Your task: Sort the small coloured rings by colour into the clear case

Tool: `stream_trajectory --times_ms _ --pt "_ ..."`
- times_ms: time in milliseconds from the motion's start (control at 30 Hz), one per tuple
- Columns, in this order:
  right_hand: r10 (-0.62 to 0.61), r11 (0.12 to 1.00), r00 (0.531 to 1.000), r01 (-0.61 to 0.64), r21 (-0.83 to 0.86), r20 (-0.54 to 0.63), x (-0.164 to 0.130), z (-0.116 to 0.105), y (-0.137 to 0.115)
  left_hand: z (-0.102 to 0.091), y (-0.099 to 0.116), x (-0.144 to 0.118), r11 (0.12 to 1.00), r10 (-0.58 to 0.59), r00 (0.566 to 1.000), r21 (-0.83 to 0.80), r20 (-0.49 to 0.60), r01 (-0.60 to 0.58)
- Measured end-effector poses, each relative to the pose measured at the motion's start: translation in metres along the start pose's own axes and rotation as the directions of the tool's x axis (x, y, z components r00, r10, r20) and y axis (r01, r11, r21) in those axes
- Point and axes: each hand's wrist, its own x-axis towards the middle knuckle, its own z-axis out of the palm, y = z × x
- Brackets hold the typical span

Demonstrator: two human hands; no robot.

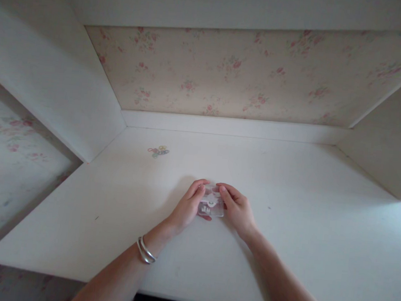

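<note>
Between my two hands is a small clear plastic case (212,210), with a few white bits showing through it. My left hand (188,204) grips its left side, the thumb near the upper left corner and a fingertip showing below the lower edge. On the other side my right hand (239,208) holds the case by its upper right part, thumb on top and fingers behind. Several thin coloured loops (158,151), red, yellow, green and dark, lie in a loose cluster on the white desk (300,255), beyond my left hand.
White side panels (57,68) and a low white back ledge (231,126) frame the desk. Floral wallpaper (201,70) covers the wall behind. A small dark sliver (96,217) lies at the left, and a small speck (269,208) is right of my hands.
</note>
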Motion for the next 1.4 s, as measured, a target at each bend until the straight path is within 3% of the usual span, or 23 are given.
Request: stream_trajectory --times_ms 100,233,333,500,833,967,1133,1300,1400 --pt "0.050 0.995 0.999 -0.051 0.086 0.019 -0.002 0.001 -0.006 0.000 -0.002 0.001 1.000 0.015 1.000 -0.011 -0.016 -0.015" --pt "0.145 0.950 0.975 -0.184 0.252 0.166 -0.006 0.002 -0.016 -0.002 -0.001 0.004 0.992 0.048 0.995 -0.113 -0.089 -0.058" --pt "0.151 0.941 0.965 -0.207 0.270 0.215 -0.006 0.002 -0.018 -0.004 0.004 0.004 0.975 0.069 0.992 -0.205 -0.109 -0.091" --pt "0.151 0.958 0.981 -0.175 0.228 0.121 -0.003 -0.002 -0.013 -0.003 0.008 0.002 0.976 0.062 0.998 -0.207 -0.011 -0.063" --pt "0.157 0.953 0.981 -0.181 0.244 0.115 -0.001 -0.004 -0.011 -0.004 0.006 0.002 0.981 0.049 0.999 -0.189 -0.007 -0.049" --pt "0.156 0.941 0.988 -0.149 0.303 0.001 0.003 -0.011 -0.007 -0.002 0.005 0.005 0.989 -0.001 1.000 -0.146 -0.007 0.000" --pt "0.189 0.930 0.953 -0.095 0.356 -0.237 0.016 -0.050 -0.007 -0.002 0.000 0.011 0.998 -0.037 0.999 -0.058 -0.029 0.035" --pt "0.170 0.942 0.876 -0.010 0.335 -0.451 0.040 -0.130 -0.008 -0.004 -0.004 0.014 0.999 -0.028 1.000 0.040 0.000 0.028" --pt "0.195 0.964 0.790 -0.044 0.264 -0.581 0.052 -0.179 -0.006 -0.005 -0.006 0.015 0.997 -0.018 1.000 0.075 0.017 0.016"
